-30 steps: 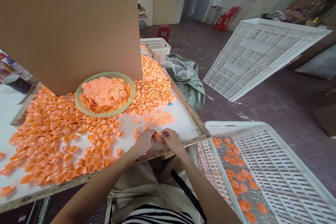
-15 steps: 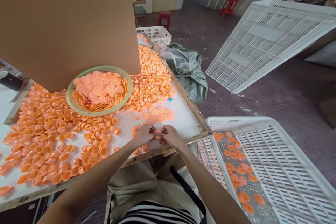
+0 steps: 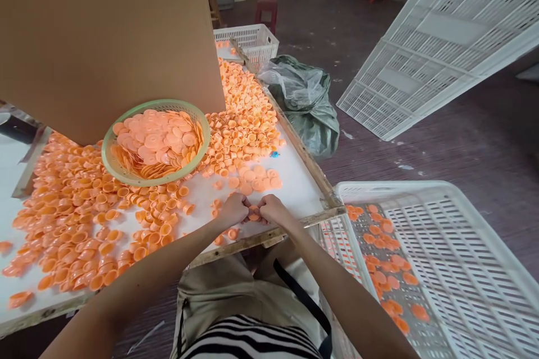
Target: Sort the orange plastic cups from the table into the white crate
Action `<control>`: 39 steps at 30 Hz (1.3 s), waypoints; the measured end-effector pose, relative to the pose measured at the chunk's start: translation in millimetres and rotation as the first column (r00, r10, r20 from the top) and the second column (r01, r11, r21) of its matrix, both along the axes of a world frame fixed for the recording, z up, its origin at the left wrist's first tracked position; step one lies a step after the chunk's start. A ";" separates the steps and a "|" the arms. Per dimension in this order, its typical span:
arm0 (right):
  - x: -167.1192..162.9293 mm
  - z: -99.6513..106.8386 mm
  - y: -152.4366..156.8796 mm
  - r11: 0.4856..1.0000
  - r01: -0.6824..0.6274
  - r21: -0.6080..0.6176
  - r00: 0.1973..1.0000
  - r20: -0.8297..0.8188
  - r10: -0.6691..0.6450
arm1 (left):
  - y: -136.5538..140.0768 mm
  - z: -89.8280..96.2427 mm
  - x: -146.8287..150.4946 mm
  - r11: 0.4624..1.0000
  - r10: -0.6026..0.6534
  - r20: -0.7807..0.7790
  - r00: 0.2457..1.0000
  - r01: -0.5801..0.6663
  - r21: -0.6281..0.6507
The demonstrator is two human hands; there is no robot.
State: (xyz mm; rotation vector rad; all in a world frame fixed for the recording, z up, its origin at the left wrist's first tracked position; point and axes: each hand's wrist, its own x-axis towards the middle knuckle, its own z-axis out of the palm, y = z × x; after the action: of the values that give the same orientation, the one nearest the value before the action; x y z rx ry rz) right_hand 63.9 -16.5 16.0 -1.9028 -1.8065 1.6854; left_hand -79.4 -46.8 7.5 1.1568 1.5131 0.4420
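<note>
Close to the table's front edge, my left hand (image 3: 234,209) and my right hand (image 3: 272,208) meet with curled fingers around a small orange plastic piece (image 3: 254,214). Only part of the piece shows between the fingertips; whether it is one part or two pressed together, I cannot tell. Just beyond my hands lie several flat orange discs (image 3: 255,179). A few small orange cups (image 3: 232,233) sit beside my left hand. Further left stands a green-rimmed basket (image 3: 110,168) heaped with orange discs, among a wide spread of orange cups (image 3: 90,235).
A large cardboard box (image 3: 113,28) rises behind the basket. Wooden strips (image 3: 269,234) edge the white table. On the right is a white plastic crate (image 3: 421,186) with orange pieces inside; another crate (image 3: 446,39) stands tilted beyond. A green sack (image 3: 311,123) leans by the table.
The view has tilted down slightly. My hands stay together at the same spot on the orange piece, with the fingers curled further and the knuckles turned up.
</note>
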 end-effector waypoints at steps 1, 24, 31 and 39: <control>0.0 0.0 -1.8 1.000 0.014 -0.004 1.000 -0.026 -0.014 | -1.9 1.5 0.4 1.000 -0.001 -0.009 1.000 0.001 0.007; 244.2 -12.2 -103.7 0.493 0.549 0.675 0.601 0.091 -0.794 | 30.2 -3.5 5.0 0.625 0.067 -0.557 0.828 0.401 0.670; 86.7 2.8 -66.8 0.639 0.392 0.662 0.919 -0.246 -0.309 | 6.3 9.4 12.3 0.595 0.079 -0.250 0.965 0.155 0.789; 6.6 -13.8 -31.3 0.763 0.282 0.581 0.959 -0.194 -0.207 | -7.1 9.4 8.4 0.716 0.078 -0.045 0.996 -0.025 0.698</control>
State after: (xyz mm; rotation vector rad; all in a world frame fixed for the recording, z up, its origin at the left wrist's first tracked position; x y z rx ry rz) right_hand 70.5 -47.7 2.2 -1.6161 -1.6760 0.9419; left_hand -71.0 -53.9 16.9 1.7289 1.4748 1.0932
